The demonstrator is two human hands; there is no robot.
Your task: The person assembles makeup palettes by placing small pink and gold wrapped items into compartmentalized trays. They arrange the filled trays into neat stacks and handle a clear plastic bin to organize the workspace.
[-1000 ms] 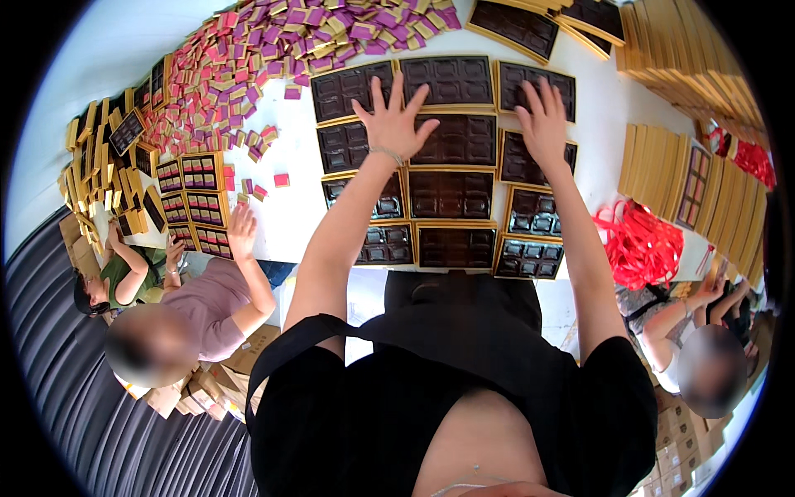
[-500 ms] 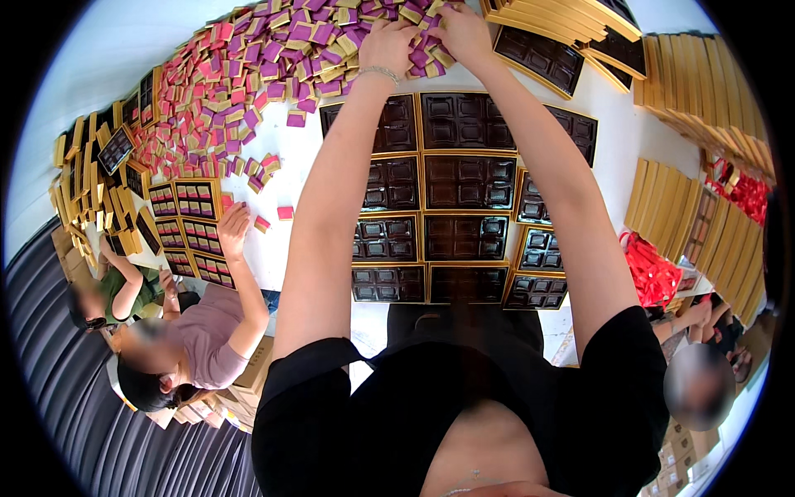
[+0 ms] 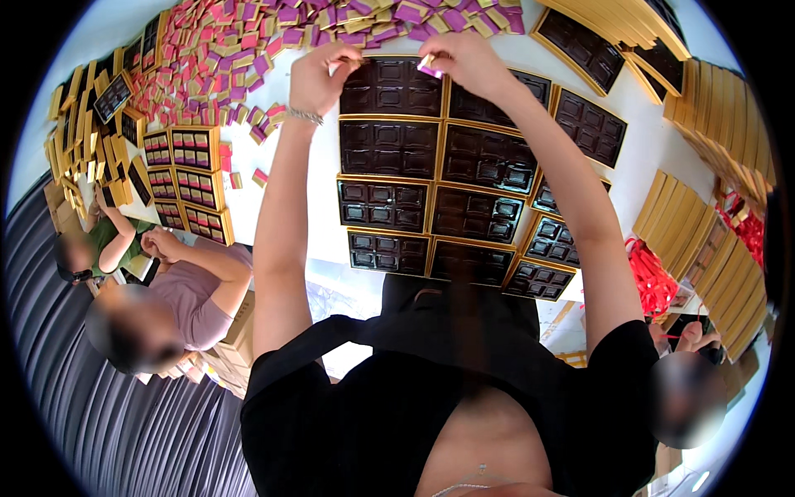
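Note:
In front of me lie several gold-edged boxes with dark brown moulded trays (image 3: pixel 391 149), set edge to edge in rows. My right hand (image 3: pixel 470 66) pinches a small purple-and-white wrapped piece (image 3: pixel 430 66) above the far row. Over the left edge of the far-left tray (image 3: pixel 397 87), my left hand (image 3: pixel 321 79) is closed, thumb and fingertips together. Whatever it holds, if anything, is too small to make out. Just beyond both hands spreads a heap of small purple, pink and gold wrapped pieces (image 3: pixel 319 29). The tray compartments in front of me hold no pieces.
Filled boxes (image 3: pixel 199 186) stand on the left beside a co-worker in a mauve top (image 3: pixel 203 286). More boxes (image 3: pixel 578 48) lie at the far right, near long gold stacks (image 3: pixel 675 224) and red ribbons (image 3: pixel 650 277). Another person sits at the right.
Both my hands have drawn back from the heap to the far row of trays and moved apart, the right with a wrapped piece. The mauve-topped co-worker's hand has left the filled boxes.

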